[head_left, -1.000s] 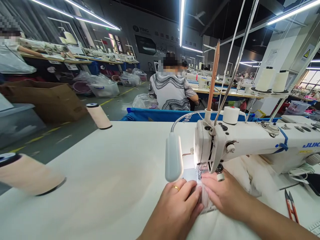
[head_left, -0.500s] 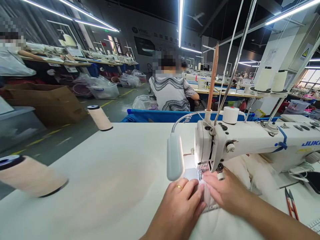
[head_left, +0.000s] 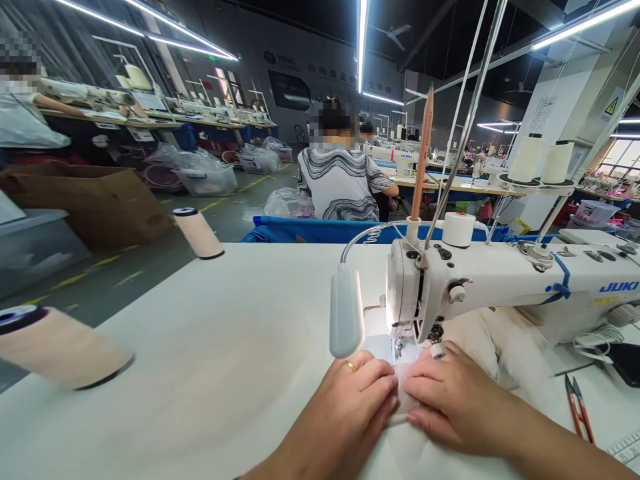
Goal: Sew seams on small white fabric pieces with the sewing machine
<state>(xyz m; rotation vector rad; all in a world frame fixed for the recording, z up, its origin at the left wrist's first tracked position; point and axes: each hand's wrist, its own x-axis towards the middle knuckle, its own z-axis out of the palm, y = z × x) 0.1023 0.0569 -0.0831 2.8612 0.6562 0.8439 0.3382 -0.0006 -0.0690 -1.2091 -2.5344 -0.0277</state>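
Observation:
A piece of thin white fabric (head_left: 406, 395) lies under the needle area of a white sewing machine (head_left: 480, 267). On its left side my left hand (head_left: 347, 400), with a ring on one finger, presses down with fingers bent and held together. My right hand (head_left: 457, 397) grips the fabric from the right, its fingers close together, just in front of the presser foot (head_left: 399, 348). A narrow strip of cloth shows between the two hands. More sheer, cream-white fabric (head_left: 523, 343) is bunched under the machine arm, behind my right hand.
A lamp (head_left: 346, 313) hangs left of the needle. Two thread cones, one near (head_left: 65, 348) and one farther (head_left: 199, 233), stand on the left. Thread snips (head_left: 579, 407), a ruler (head_left: 627, 443) and a dark phone (head_left: 625, 363) lie right. A person (head_left: 343, 180) sits ahead.
Both hands have drawn back a little from the presser foot toward me. The right fingertips, beside the foot before, now rest in front of it, and more of the needle plate shows.

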